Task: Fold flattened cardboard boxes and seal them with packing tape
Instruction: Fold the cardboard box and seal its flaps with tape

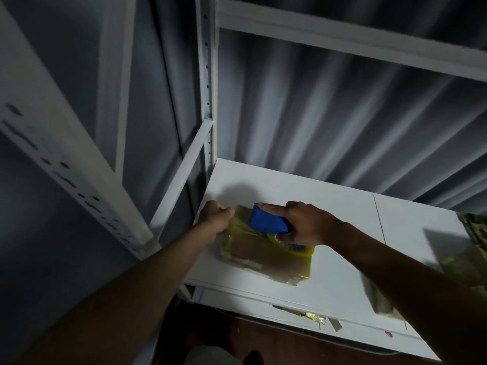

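A small cardboard box (266, 256), covered in shiny yellowish tape, lies on the white shelf (329, 206) near its left end. My right hand (307, 225) grips a blue tape dispenser (267, 218) on top of the box, with the tape roll (295, 247) under the hand. At the box's far left corner my left hand (216, 217) has its fingers curled; it seems to pinch the tape's end there, though the blur hides the contact.
White metal rack uprights (208, 83) and a diagonal brace (181, 175) stand left of the shelf. A corrugated wall is behind. More taped cardboard (463, 262) lies at the shelf's right end. Scraps sit on a lower shelf (316, 317).
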